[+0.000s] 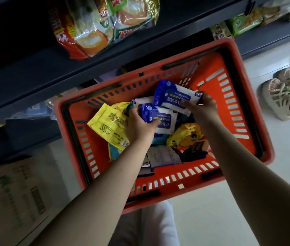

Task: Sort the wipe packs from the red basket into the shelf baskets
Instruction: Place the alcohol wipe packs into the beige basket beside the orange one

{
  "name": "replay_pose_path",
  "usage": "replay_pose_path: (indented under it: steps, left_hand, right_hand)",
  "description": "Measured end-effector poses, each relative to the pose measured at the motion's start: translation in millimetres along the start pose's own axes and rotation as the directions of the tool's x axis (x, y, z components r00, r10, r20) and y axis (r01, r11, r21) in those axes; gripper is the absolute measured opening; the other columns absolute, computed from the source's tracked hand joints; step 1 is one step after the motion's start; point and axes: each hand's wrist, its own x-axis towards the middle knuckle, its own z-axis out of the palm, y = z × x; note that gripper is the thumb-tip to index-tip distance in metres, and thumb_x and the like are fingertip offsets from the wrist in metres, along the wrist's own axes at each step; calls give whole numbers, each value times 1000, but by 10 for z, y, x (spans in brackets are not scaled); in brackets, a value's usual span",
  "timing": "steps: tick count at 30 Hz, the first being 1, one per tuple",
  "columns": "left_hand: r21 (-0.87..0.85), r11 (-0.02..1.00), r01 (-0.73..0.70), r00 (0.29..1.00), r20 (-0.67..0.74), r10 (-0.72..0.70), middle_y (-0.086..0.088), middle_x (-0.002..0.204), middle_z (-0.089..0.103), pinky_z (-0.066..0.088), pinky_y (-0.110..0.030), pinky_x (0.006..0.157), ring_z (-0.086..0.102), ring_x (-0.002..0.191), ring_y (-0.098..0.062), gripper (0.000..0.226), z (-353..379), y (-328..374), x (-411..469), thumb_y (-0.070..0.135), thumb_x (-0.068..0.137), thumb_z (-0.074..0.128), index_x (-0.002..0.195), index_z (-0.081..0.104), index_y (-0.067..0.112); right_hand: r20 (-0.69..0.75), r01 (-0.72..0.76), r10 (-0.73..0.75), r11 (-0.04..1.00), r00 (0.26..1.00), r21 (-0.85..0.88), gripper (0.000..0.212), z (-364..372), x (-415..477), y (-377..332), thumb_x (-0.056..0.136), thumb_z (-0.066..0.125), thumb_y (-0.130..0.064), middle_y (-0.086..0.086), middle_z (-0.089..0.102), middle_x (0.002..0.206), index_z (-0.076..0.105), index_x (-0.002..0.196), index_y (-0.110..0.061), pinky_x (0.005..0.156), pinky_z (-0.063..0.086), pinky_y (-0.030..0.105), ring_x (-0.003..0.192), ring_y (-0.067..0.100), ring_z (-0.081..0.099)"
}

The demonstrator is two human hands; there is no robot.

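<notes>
Basket (211,71) centre, off rims: L grip (140,126) clamped on near pack (164,121), R grip (201,107) clamped on far pack (173,95).

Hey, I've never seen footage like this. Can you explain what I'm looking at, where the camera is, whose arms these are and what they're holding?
There is no machine here. This is a single picture from a wide-angle camera worn on a person's head, looking down, so the two bare arms belong to that person. Below them is a red basket, in front of a dark shelf that carries snack bags. The left hand grips a blue-and-white alcohol wipe pack. The right hand holds a second wipe pack by its end. More packs lie in the basket, among them a yellow pack. At the right are another person's sandalled feet, and at the lower left is a cardboard box.
</notes>
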Motion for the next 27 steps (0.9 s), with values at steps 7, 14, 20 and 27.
replay_pose_path:
  steps: [7,14,20,27]
  left_hand:
    - [-223,972,73,991,125,-45,0,88,69,53,-32,72,67,84,-23,17,-308,89,-231,31,81,75,84,61,22]
    - [-598,785,159,982,179,-63,-3,87,75,57,-29,70,72,81,-20,14,-1698,646,-1265,11,79,76,89,70,18]
    - [-803,550,231,964,265,-18,0,83,75,55,-26,57,72,70,-14,24,-2984,1027,-2190,9,80,73,97,63,23]
    - [-908,383,171,969,226,103,-8,82,75,57,-31,52,72,63,-17,14,-4267,1060,-2424,14,85,69,91,56,16]
  right_hand:
    - [12,-36,34,961,999,276,38,-385,-540,-223,82,74,-17,5,69,99,55,113,-11,60,55,22,80,16,71]
    - [224,-101,-16,858,974,504,34,-747,-1857,-1124,79,66,5,14,71,103,61,109,-11,81,58,46,91,30,70]
    - [306,-27,-197,802,931,596,34,-778,-3051,-2071,78,65,5,11,72,96,62,107,-13,73,59,38,80,24,71]
    - [286,40,-282,772,916,635,35,-370,-3954,-3037,84,70,-19,17,70,103,62,115,-5,82,56,43,85,28,69]
